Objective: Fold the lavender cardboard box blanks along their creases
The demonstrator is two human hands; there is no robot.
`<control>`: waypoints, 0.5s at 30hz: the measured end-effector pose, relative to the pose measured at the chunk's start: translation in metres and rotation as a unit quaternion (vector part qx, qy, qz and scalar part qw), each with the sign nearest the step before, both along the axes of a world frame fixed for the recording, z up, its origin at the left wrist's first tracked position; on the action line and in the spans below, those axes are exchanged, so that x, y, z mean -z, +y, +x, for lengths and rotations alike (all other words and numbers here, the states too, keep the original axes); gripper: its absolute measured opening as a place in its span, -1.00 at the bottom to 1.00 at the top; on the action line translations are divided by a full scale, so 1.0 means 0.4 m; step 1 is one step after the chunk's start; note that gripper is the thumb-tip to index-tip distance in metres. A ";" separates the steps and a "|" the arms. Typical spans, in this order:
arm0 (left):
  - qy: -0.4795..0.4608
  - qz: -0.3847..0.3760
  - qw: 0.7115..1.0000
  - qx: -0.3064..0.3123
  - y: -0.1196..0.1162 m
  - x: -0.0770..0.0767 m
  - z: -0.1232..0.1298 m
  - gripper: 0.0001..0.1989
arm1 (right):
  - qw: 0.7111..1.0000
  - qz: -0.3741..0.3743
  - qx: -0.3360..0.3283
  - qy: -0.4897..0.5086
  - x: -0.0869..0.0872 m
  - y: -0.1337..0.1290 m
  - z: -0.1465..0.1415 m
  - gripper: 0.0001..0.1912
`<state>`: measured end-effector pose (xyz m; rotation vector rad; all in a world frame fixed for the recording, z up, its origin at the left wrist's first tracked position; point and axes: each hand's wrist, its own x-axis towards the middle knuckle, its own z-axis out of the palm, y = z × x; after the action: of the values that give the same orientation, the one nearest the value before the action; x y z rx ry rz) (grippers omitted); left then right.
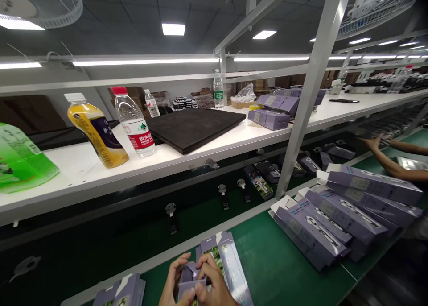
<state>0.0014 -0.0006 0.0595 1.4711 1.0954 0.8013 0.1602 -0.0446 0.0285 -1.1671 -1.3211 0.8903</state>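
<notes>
At the bottom of the view, my left hand (173, 283) and my right hand (212, 284) grip a small purple cardboard box (191, 283) from both sides, and my fingers hide much of it. Just beyond my right hand, a flattened purple carton with a printed photo (232, 268) lies on the green work mat (277, 261) and touches that hand. A short stack of purple cartons (122, 292) lies to the left of my left hand. Several rows of overlapping purple boxes (344, 212) rest on the mat to the right, away from both hands.
Above the mat runs a white shelf (200, 138) holding plastic bottles, a black foam pad (194, 127) and purple boxes. A steel upright (309, 92) crosses the right side. A co-worker's arms (391, 156) reach over the mat at the far right.
</notes>
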 end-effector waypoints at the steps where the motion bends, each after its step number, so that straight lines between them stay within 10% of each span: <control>1: -0.002 0.000 1.000 0.010 0.004 -0.002 0.001 -0.27 | 1.000 -0.003 -0.016 -0.011 -0.007 -0.004 0.014 -0.09; 7: -0.021 0.023 0.999 0.025 -0.013 -0.023 0.033 -0.13 | 0.984 -0.033 -0.142 -0.104 -0.068 -0.019 0.117 -0.27; 15: -0.046 0.114 0.990 -0.062 -0.054 -0.006 0.106 -0.41 | 0.973 0.035 -0.106 -0.204 -0.071 -0.013 0.124 -0.20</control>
<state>0.0439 -0.0223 0.0620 1.5486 1.0607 1.1024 0.2100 -0.0497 0.0570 -1.2084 -1.8251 0.7698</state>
